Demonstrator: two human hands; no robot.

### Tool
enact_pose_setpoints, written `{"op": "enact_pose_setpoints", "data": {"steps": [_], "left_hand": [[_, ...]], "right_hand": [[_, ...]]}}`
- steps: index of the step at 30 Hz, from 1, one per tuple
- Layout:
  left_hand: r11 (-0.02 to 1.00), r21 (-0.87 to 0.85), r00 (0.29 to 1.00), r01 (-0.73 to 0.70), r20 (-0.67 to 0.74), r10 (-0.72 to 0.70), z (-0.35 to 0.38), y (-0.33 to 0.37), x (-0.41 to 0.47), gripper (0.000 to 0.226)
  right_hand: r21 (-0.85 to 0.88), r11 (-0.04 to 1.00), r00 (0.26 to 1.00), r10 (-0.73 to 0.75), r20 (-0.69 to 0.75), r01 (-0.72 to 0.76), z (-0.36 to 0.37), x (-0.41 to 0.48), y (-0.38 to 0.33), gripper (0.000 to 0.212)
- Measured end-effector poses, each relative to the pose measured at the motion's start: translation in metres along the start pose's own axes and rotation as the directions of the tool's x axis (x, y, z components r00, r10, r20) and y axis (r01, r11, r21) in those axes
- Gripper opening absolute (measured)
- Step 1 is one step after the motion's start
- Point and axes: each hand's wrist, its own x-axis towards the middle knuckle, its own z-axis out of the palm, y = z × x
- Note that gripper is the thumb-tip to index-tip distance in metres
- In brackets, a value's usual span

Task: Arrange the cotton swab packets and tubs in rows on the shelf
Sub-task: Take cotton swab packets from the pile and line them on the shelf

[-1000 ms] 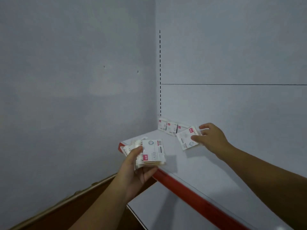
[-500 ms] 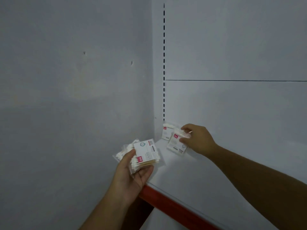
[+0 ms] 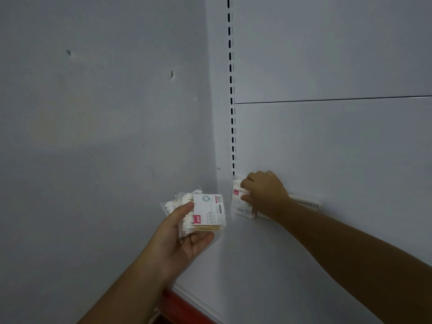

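Nearest, at the bottom of the view, the red front edge (image 3: 184, 309) of the shelf (image 3: 268, 265) shows just beside the left forearm, which rises from the lower left over the shelf's corner. The left hand (image 3: 184, 232) is turned palm up. Its fingers are curled beneath a stack of cotton swab packets (image 3: 208, 212) and its thumb is pressed on top near the stack's left side, so the stack is clamped between thumb and fingers. The top packet lies label up, white with a small red mark, and swab tips fan out to the left of it. The stack is held above the shelf's left end, clear of the surface.

Further in, the right arm reaches from the lower right across the shelf to its back left corner. The right hand (image 3: 264, 192) shows its back to the camera, knuckles up. Its fingers are bent over the top of a single packet (image 3: 239, 202) and the thumb is on the packet's face, gripping it. That packet stands near upright against the back panel (image 3: 327, 148). The two hands are apart.

Behind the right wrist, a row of packets (image 3: 304, 202) runs along the foot of the back panel; how many, I cannot tell. Above the corner a slotted upright (image 3: 231, 101) climbs out of view.
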Motion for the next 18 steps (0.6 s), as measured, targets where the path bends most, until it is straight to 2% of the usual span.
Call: {"op": "enact_pose_setpoints", "data": {"steps": [2,3,4,5,6,7,8,9,11,15,18], "left_hand": [[0.999,0.031,0.999,0.032,0.014,-0.032,0.001,0.002,0.011,0.04],[0.998,0.047,0.999,0.047,0.019,-0.048,0.001,0.003,0.017,0.042],[0.996,0.061,0.998,0.061,0.027,-0.062,0.001,0.005,0.022,0.045],[0.995,0.077,0.996,0.07,0.041,-0.073,0.001,0.007,0.028,0.047],[0.993,0.093,0.995,0.073,0.058,-0.079,0.003,0.008,0.034,0.048],[0.991,0.115,0.994,0.071,0.079,-0.08,0.006,0.007,0.041,0.048],[0.987,0.145,0.992,0.064,0.1,-0.079,0.01,0.005,0.046,0.048],[0.981,0.188,0.989,0.054,0.123,-0.078,0.015,0.003,0.052,0.048],[0.96,0.28,0.983,0.026,0.167,-0.076,0.027,-0.003,0.064,0.048],[0.924,0.382,0.952,0.032,0.27,-0.145,0.05,-0.009,0.082,0.05],[0.901,0.432,0.923,0.041,0.329,-0.2,0.061,-0.011,0.089,0.042]], "right_hand": [[-0.026,0.999,1.0,-0.02,0.018,0.02,-0.002,-0.001,0.003,0.039],[0.01,1.0,1.0,-0.005,-0.023,0.005,-0.005,-0.003,0.004,0.041],[0.11,0.993,0.992,0.047,-0.118,-0.034,-0.012,-0.006,0.004,0.043],[0.28,0.957,0.968,0.139,-0.21,-0.077,-0.022,-0.009,0.002,0.045],[0.474,0.876,0.94,0.233,-0.248,-0.092,-0.034,-0.014,0.0,0.047],[0.629,0.773,0.937,0.277,-0.21,-0.087,-0.046,-0.019,-0.002,0.048],[0.722,0.686,0.961,0.25,-0.12,-0.089,-0.057,-0.023,-0.005,0.047],[0.746,0.657,0.983,0.184,-0.022,-0.106,-0.066,-0.028,-0.008,0.044],[0.709,0.69,0.989,0.114,0.092,-0.145,-0.073,-0.039,-0.008,0.037],[0.677,0.683,0.961,0.21,0.18,-0.276,-0.084,-0.067,0.012,0.04],[0.667,0.647,0.927,0.311,0.211,-0.369,-0.085,-0.09,0.031,0.027]]}}
